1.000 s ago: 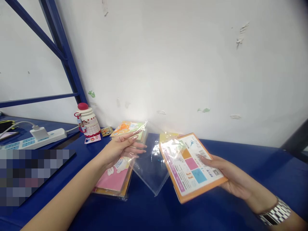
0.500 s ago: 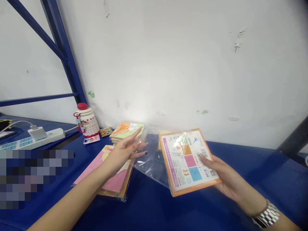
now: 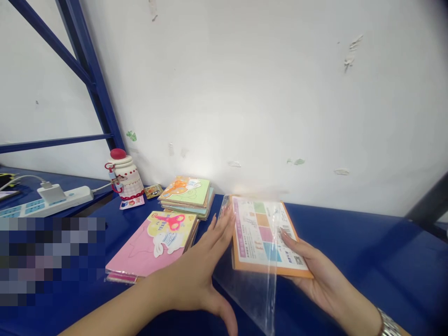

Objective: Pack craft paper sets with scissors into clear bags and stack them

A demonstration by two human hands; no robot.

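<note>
Between the thumb and fingers of the right grip (image 3: 317, 266) is the orange-edged booklet (image 3: 250, 238), held by its near side with the thumb on the printed face and the rest of the fingers tucked underneath. My guess is that keeps most of the face uncovered and the opposite edge reachable. The left grip (image 3: 198, 268) is wide, thumb stuck way out, nothing clamped in it. Its fingertips are at the booklet's other edge, right by the clear plastic sleeve (image 3: 257, 297), though I can't tell if they press on the film or just hover. The sleeve drapes over part of the booklet and hangs toward the gap between the two grips; a flat, spread hand seems a sensible way to steady floppy stuff like that. Can't tell if the booklet is inside it or just behind. Just beyond the left grip on the blue surface (image 3: 350, 233) are the pink-topped stack (image 3: 143, 245) and, farther off, the green-topped stack (image 3: 191, 198), probably parked there to leave room around the hands. Headcount: one booklet held, one sleeve that I can make out, two stacks (layers too tight to count). Farther out past the left grip: one bottle (image 3: 129, 179), two small packets (image 3: 133, 202), one power strip (image 3: 80, 196) with one charger (image 3: 52, 193). One watch (image 3: 388, 322), just behind the right grip.
</note>
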